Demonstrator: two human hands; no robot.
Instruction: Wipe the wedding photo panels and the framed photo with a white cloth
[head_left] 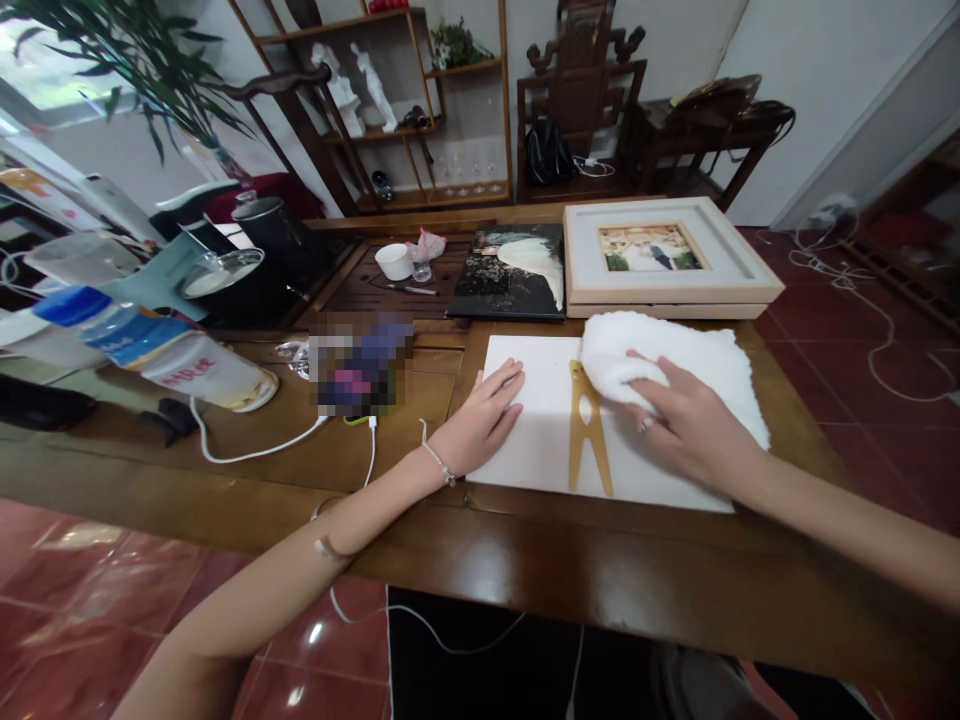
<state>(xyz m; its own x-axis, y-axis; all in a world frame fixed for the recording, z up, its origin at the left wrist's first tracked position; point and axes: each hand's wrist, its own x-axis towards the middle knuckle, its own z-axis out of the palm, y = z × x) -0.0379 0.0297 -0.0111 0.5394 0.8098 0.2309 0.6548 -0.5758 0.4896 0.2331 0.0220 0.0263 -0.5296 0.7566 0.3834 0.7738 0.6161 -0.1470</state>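
A white board (540,440) lies flat on the wooden table (420,470), with a thin golden stand piece (585,430) lying on it. My left hand (484,420) rests flat on the board's left edge, fingers stretched out. My right hand (686,425) presses down on a white fluffy cloth (675,365) that covers the board's right part, its fingers curled over a bunched fold of the cloth.
Behind the board stand a framed photo (660,255) in a pale wooden frame and a dark photo print (514,270). A white cup (394,262), kettles (274,230), a lying water bottle (150,345) and charging cables (255,450) are to the left. Shelves and chairs stand at the back.
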